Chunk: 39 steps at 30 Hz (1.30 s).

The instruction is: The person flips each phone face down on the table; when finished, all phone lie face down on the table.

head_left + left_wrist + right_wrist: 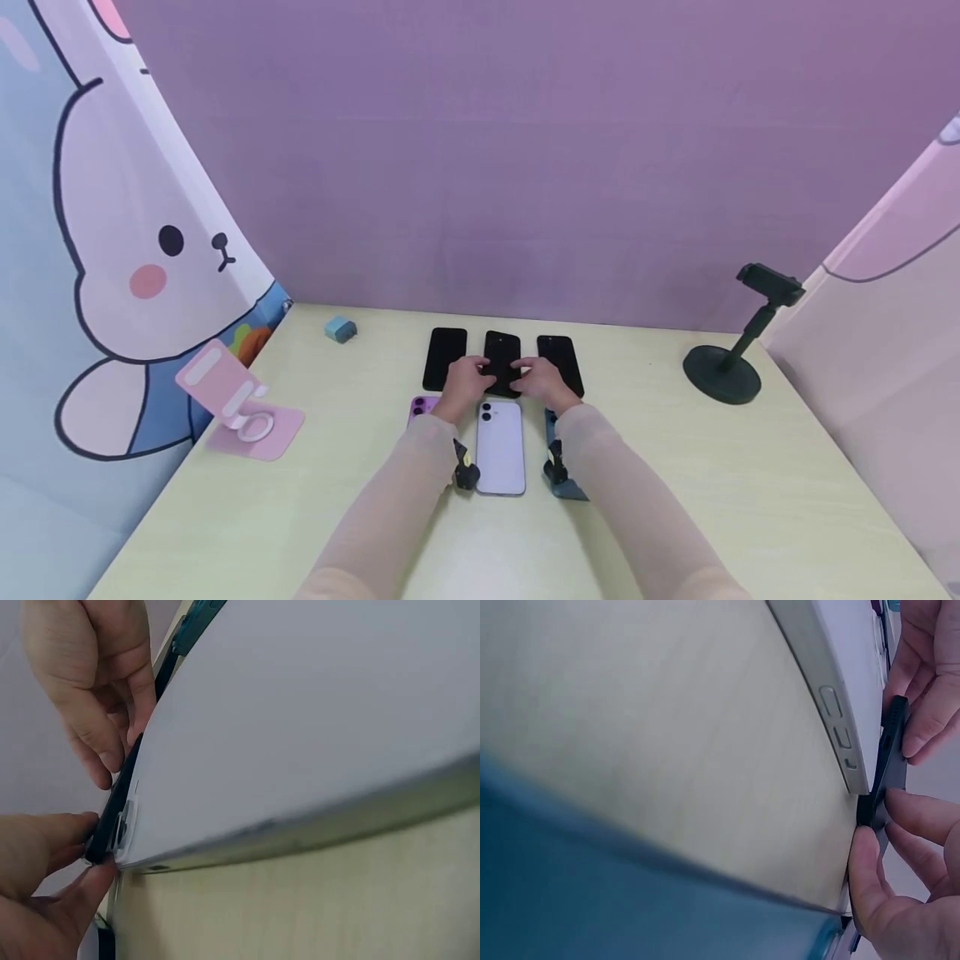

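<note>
Hands are placed together on the middle black case (502, 360), which lies in the far row on the counter (750, 475). The left hand (465, 381) and the right hand (542, 379) are both curled onto the near end of this case. In the left wrist view the dark edge of the case (112, 814) is pinched between thumb and fingers (71, 829), and the same pinch is seen from the right wrist camera, where the case (889, 769) is held at its corner by the fingers (922, 817). The near end seems lifted slightly from the counter, probably so that the thin, flexible rim can be controlled from both sides.

Two more black cases, the left one (444, 357) and the right one (561, 360), are laid just beside it. A white phone (500, 447) lies back upward directly under the hands, near the held case. A purple phone (422, 407) and a blue phone (561, 479) are partly hidden by the sleeves. Farther away a pink stand (240, 402), a black holder (738, 354) and a small blue charger (341, 329) are seen.
</note>
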### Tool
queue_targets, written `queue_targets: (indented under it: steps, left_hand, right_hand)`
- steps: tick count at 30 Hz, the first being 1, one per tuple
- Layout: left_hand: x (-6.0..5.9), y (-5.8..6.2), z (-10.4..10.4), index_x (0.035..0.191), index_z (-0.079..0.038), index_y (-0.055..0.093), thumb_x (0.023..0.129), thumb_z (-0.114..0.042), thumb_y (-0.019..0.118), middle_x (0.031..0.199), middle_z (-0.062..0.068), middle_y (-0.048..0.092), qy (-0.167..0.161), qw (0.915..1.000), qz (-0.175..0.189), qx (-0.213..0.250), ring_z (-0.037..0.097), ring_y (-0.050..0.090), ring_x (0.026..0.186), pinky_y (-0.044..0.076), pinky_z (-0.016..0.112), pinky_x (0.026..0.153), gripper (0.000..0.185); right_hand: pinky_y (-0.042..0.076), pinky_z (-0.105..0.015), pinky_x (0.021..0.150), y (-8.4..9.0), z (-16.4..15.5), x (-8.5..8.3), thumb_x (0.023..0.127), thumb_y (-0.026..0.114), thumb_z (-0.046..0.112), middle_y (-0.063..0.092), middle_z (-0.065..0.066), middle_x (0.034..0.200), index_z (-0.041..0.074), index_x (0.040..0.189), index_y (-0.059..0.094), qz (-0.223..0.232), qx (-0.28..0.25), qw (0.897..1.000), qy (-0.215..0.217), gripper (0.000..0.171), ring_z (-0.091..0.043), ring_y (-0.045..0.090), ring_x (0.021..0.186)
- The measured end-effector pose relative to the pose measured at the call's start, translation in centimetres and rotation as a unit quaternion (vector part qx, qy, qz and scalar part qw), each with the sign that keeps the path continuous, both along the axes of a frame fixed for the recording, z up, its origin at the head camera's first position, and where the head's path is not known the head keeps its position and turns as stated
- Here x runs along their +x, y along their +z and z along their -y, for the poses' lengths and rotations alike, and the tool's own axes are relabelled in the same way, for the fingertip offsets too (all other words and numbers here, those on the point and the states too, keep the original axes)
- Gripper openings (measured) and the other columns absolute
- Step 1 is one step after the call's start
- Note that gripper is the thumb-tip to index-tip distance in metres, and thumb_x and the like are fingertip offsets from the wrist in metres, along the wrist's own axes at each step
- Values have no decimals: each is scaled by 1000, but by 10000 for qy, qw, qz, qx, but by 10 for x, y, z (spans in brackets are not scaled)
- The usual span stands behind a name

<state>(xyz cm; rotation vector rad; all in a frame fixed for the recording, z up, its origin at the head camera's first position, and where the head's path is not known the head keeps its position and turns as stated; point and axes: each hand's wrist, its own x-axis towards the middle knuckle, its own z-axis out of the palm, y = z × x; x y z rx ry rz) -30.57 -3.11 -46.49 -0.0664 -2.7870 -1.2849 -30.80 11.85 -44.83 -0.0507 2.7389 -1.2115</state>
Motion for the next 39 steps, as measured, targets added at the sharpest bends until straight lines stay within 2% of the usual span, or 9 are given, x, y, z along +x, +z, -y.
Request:
queue_targets:
  steps: [7, 12, 20, 24, 29, 31, 34, 39]
  left_hand:
    - [0, 2, -1, 107, 1, 64, 78, -11, 70, 103, 12, 63, -5, 9996, -80, -264, 21, 57, 96, 46, 32, 81, 32]
    - [0, 3, -1, 108, 2, 63, 79, -12, 70, 105, 14, 62, 0, 9993, 26, -377, 24, 56, 101, 45, 33, 83, 33]
    - [-3, 0, 3, 105, 2, 64, 78, -10, 70, 103, 14, 63, -22, 9995, -59, -310, 22, 58, 95, 47, 32, 80, 30]
    - [-2, 3, 8, 105, 1, 65, 79, -9, 69, 102, 13, 63, -80, 9998, -85, -153, 20, 59, 92, 47, 32, 78, 29]
    - [-3, 10, 26, 103, 1, 66, 78, -7, 69, 95, 13, 64, -26, 9980, -613, -133, 21, 61, 84, 48, 32, 74, 27]
    - [-5, 11, 36, 103, 2, 65, 78, -6, 69, 92, 13, 65, 8, 9973, -729, -55, 20, 61, 81, 49, 32, 73, 27]
    - [-4, 12, 52, 105, 3, 64, 79, -5, 68, 92, 13, 64, 55, 9975, -698, 92, 21, 60, 82, 48, 31, 73, 28]
    - [2, 10, 77, 107, 1, 63, 79, -8, 68, 100, 14, 63, 148, 9985, -524, -13, 23, 59, 88, 48, 34, 75, 30]
  right_hand:
    - [43, -28, 62, 2, 3, -2, 75, 71, 7, 61, -6, 80, 5, 112, 63, -108, 320, 9994, -6, 38, -16, 53, 68]
    - [43, -29, 64, 3, 4, -5, 75, 71, 6, 60, -7, 85, 6, 113, 63, -64, 383, 9992, -21, 39, -18, 53, 73]
    - [45, -31, 69, 4, 6, -6, 77, 70, 7, 61, -9, 93, 8, 114, 63, -14, 389, 9992, -88, 38, -20, 54, 80]
    - [45, -32, 70, 5, 10, -7, 77, 69, 6, 62, -11, 95, 6, 112, 64, -371, 545, 9978, -11, 35, -20, 55, 82]
    - [46, -34, 76, 10, 29, -4, 79, 65, 5, 63, -13, 98, 3, 111, 63, -931, 545, 9937, 296, 33, -23, 56, 89]
    - [45, -36, 77, 12, 39, -2, 81, 64, 6, 62, -14, 101, 3, 113, 62, -906, 379, 9942, 436, 33, -24, 55, 93]
    - [45, -36, 76, 14, 54, 2, 83, 62, 8, 61, -16, 102, 4, 117, 59, -769, 187, 9951, 589, 35, -26, 55, 93]
    - [47, -35, 74, 14, 72, 9, 86, 60, 13, 57, -16, 110, 10, 122, 56, -462, 198, 9963, 693, 37, -25, 56, 94]
